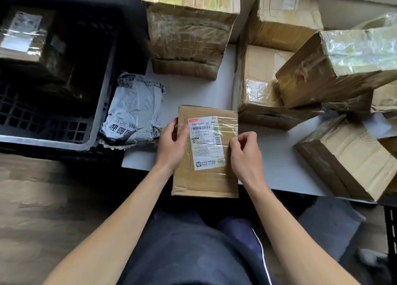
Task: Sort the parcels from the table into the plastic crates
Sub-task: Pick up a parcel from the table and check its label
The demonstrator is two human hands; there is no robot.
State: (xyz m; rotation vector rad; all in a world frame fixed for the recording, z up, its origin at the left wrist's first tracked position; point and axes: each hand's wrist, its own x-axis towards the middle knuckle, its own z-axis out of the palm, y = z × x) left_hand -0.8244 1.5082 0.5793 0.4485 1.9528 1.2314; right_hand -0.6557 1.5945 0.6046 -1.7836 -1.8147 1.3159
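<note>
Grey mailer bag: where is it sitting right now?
Head view, left of centre: the grey mailer bag lies on the table's left edge, between the black crate and the labelled carton that the left hand and right hand hold.

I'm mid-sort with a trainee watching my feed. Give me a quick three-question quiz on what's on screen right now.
1. True or false: the left hand and right hand both hold the flat parcel, label up.
2. What lies on the table just left of it? A) grey mailer bag B) tape roll C) scissors
3. Fill in: the black crate already holds a taped ____.
Key: 1 true; 2 A; 3 box.
</note>
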